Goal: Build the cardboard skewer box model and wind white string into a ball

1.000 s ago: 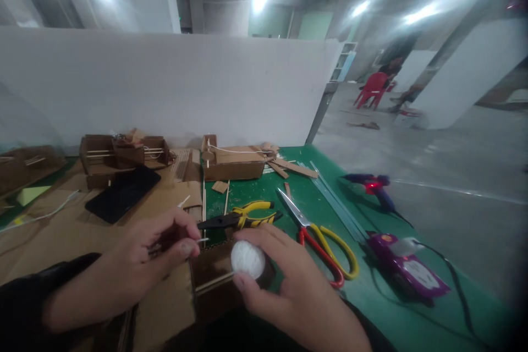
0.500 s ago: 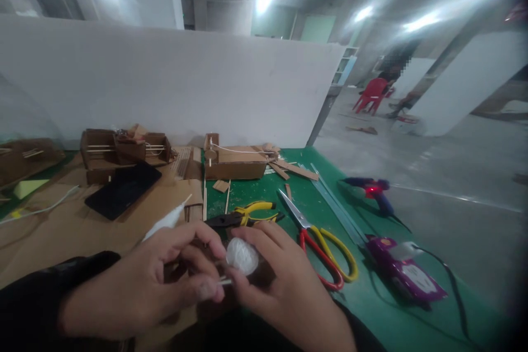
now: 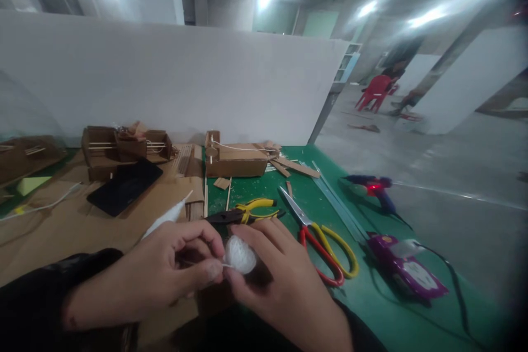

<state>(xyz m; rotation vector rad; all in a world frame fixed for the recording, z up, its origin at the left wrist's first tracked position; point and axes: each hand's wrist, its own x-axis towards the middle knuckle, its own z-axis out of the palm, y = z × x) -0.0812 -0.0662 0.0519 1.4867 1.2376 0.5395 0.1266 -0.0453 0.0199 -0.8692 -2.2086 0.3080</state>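
Note:
A small ball of white string (image 3: pixel 241 256) sits between the thumb and fingers of my right hand (image 3: pixel 284 275). My left hand (image 3: pixel 165 272) is closed in a pinch at the ball's left side, on a short pale strand of the string (image 3: pixel 227 265); the fingers partly hide it. Just beyond both hands lie pliers with yellow and black handles (image 3: pixel 247 211). Scissors with one red and one yellow handle (image 3: pixel 319 239) rest right of my right hand. Behind my left hand a white pointed cone with a thin stick (image 3: pixel 169 215) shows in part.
Cardboard boxes with sticks (image 3: pixel 237 168) stand at the back of the green table (image 3: pixel 256 190). A dark flat tablet-like thing (image 3: pixel 124 190) lies on cardboard at left. At right are clear strips (image 3: pixel 336 201), a glue gun (image 3: pixel 377 190) and a purple packet (image 3: pixel 406 269). Someone sits far off near a red chair (image 3: pixel 376 92).
The fingers of my left hand have drawn closer together at the strand. The ball has turned slightly within my right hand, and the view has shifted a little.

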